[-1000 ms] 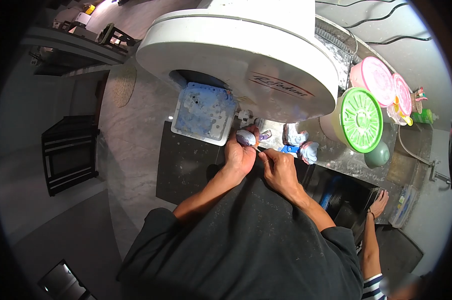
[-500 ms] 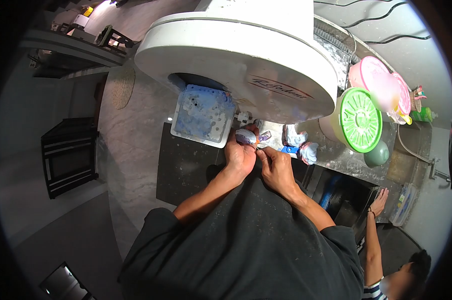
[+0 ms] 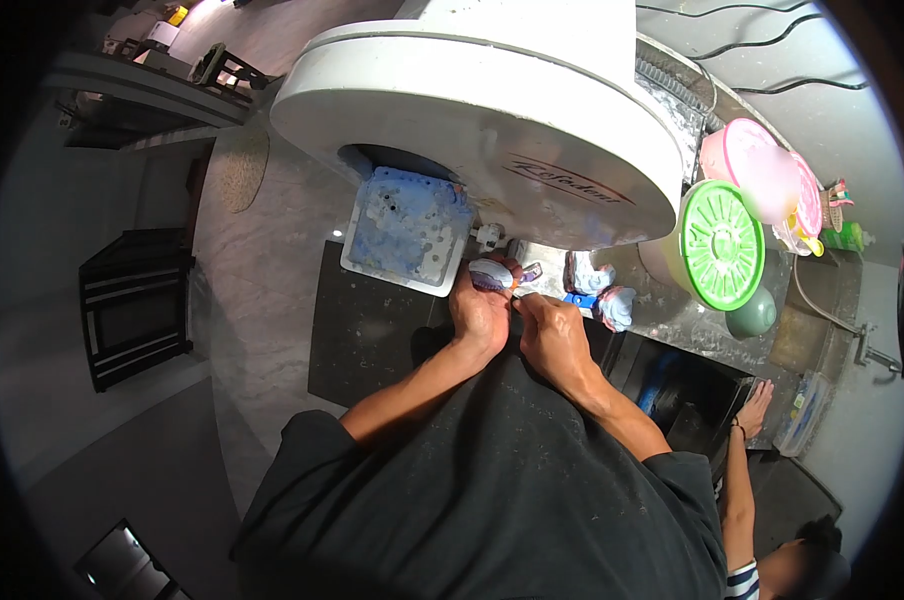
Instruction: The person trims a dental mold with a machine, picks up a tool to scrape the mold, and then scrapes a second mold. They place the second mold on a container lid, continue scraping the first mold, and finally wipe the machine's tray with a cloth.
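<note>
Glare whitens the desk (image 3: 662, 322) just beyond the right hand (image 3: 555, 338); the floor (image 3: 262, 300) left of the left hand (image 3: 480, 318) lies dimmer, and fisheye distortion bends the edges.

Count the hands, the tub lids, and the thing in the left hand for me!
Hands: 3 (the wearer's left hand and right hand, plus another person's hand)
Tub lids: 3 (one green lid, two pink lids)
Pale rounded piece in the left hand: 1
Total: 7
</note>
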Demonstrator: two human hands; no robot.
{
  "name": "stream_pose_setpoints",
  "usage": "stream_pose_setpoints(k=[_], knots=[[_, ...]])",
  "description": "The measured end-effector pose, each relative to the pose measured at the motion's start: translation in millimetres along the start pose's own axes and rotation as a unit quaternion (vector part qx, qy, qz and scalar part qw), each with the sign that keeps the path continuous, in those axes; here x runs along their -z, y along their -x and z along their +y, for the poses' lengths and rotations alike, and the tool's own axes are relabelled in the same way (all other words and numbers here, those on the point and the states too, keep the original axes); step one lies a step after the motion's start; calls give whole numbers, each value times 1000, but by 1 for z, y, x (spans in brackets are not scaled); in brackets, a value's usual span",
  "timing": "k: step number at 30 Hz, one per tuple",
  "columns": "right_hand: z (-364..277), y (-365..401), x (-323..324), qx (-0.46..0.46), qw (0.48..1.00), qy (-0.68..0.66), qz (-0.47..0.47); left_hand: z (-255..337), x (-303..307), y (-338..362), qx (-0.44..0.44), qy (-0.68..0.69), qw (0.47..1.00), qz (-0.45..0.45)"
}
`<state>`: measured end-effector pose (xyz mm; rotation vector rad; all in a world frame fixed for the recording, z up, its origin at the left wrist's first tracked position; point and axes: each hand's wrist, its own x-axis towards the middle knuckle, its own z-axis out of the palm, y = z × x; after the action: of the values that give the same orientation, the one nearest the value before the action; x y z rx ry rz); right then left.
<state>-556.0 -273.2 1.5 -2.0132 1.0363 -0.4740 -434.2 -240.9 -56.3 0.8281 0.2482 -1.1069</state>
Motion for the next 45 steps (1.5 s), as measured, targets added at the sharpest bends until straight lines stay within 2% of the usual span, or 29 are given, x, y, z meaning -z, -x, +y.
stream_pose_setpoints(k=[3, 6, 9, 15, 18, 21, 24, 27, 30, 36, 39, 42, 43, 45], knots=[[8, 3, -1, 39, 997, 58, -16, 0, 1, 0, 14, 18, 999, 45], [11, 2, 8, 46, 988, 131, -74, -1, 11, 0, 36, -22, 999, 25], [15, -2, 18, 85, 970, 192, -125, 0, 8, 1, 63, -35, 997, 42], [12, -5, 24, 105, 957, 224, -149, 6, -11, 11, 64, -33, 994, 86], [4, -8, 20, 78, 981, 150, -95, 1, 3, -1, 59, -5, 998, 38], [-2, -12, 15, 5, 997, -32, -72, 1, 4, -2, 46, 71, 996, 22], [-10, -16, 23, -69, 991, -41, -106, 4, 0, 1, 31, 23, 999, 23], [7, -8, 15, 34, 996, 48, -67, 2, 5, -1, 44, -9, 999, 30], [4, -5, 26, 40, 986, 129, -99, 4, 1, 3, 51, -85, 994, 39], [4, -5, 29, 36, 967, 208, -143, 6, -8, 7, 64, -125, 989, 50], [12, -2, 21, 56, 985, 136, -87, 6, -12, 8, 45, -88, 994, 53], [5, -7, 19, -66, 992, -38, -104, -5, 2, -1, 39, 46, 998, 5], [-5, -10, 19, -113, 986, -86, -84, -5, 4, -2, 29, 46, 999, -5], [-5, -7, 17, -103, 989, -74, -72, -6, 4, 0, 15, 46, 999, -24]])
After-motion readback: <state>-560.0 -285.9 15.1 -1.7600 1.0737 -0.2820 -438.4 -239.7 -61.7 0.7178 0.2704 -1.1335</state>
